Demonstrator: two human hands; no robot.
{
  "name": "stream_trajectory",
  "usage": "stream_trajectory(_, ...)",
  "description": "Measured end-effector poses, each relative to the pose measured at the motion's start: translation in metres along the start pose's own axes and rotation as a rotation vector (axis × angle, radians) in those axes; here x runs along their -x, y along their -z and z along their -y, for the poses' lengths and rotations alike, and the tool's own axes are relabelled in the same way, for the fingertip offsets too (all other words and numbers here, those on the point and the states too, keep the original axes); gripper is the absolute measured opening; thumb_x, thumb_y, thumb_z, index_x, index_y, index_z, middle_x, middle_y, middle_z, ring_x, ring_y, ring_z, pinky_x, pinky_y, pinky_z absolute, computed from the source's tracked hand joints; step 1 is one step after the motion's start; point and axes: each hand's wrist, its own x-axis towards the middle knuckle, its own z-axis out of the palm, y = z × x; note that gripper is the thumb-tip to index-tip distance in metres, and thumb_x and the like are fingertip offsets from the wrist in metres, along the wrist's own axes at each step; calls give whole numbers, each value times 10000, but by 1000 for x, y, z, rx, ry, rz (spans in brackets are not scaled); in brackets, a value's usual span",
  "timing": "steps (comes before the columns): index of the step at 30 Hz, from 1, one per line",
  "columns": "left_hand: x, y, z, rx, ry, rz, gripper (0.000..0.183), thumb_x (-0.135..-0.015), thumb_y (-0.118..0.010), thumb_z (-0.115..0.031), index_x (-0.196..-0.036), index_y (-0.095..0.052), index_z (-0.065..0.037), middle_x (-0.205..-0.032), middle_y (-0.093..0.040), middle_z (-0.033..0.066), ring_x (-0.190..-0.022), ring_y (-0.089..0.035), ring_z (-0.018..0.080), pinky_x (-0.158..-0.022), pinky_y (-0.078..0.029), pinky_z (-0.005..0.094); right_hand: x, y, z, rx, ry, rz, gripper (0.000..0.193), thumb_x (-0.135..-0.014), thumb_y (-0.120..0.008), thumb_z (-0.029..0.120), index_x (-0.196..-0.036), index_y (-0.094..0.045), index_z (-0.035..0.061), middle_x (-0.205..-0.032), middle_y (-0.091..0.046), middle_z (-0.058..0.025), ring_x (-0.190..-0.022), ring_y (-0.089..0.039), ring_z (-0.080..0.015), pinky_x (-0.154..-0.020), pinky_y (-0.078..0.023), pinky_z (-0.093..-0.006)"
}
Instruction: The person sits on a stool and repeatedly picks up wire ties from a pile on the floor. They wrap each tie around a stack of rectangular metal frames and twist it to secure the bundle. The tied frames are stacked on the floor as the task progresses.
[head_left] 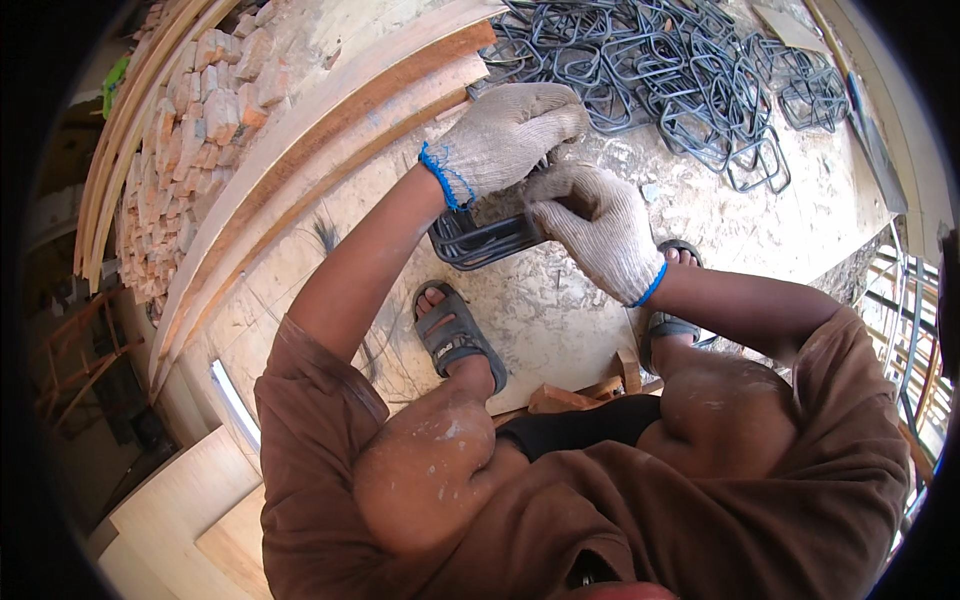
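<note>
A small bundle of dark bent steel stirrups (484,245), rectangular loops of rod, is held up between my hands above the floor. My left hand (510,135), in a cream knitted glove with a blue cuff, curls closed over its far side. My right hand (600,225), gloved alike, is closed round the right end, thumb and fingers bent inward. The gloves hide part of the loops, and my left fingertips are hard to make out. Beyond my hands lies a large tangled heap of similar stirrups (640,60).
Long timber boards (330,130) run along the left, with stacked bricks (210,120) behind them. My sandalled feet (455,325) stand on a dusty sheet floor (540,335). Wood offcuts (575,397) lie between my legs. A dark flat metal bar (875,150) lies at the right.
</note>
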Motion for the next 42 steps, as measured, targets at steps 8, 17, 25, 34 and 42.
stream_trajectory(8,4,1,7,96,-11,16,267,-1135,-624,-273,-1123,-727,-27,-945,-649,-5,-846,-602,92,-787,-529,289,-4,10,-15,-47,-179,-95,235,-932,-852,124,-1095,-725,11,-985,-770,-78,-853,-740,-115,-756,-617,-308)
stream_trajectory(17,5,4,1,10,-15,-17,245,-1125,-636,-244,-1174,-735,-25,-1006,-690,17,-918,-655,113,-854,-551,292,-27,27,-19,131,7,89,407,-881,-917,164,-1222,-765,2,-1001,-777,-93,-901,-759,-173,-799,-629,-338)
stream_trajectory(25,16,11,8,-211,-154,-129,259,-1108,-643,-234,-1195,-735,-8,-1076,-710,55,-1024,-684,155,-917,-567,324,-43,16,-11,394,177,33,323,-830,-960,219,-1043,-803,33,-951,-756,-109,-840,-745,-227,-773,-610,-375)
stream_trajectory(34,69,10,-37,-499,557,20,481,-975,-733,-432,-1254,-758,-41,-1169,-778,182,-1072,-753,328,-973,-566,421,-62,13,-25,353,232,-27,346,-806,-973,252,-1040,-822,46,-985,-772,-124,-890,-764,-252,-802,-608,-365)
stream_trajectory(42,63,14,1,-693,327,-42,390,-1062,-558,-368,-1121,-784,-56,-1120,-766,208,-1041,-724,421,-921,-558,494,-59,9,-33,382,394,-119,257,-879,-915,220,-1040,-821,43,-997,-765,-143,-907,-770,-305,-800,-607,-385)
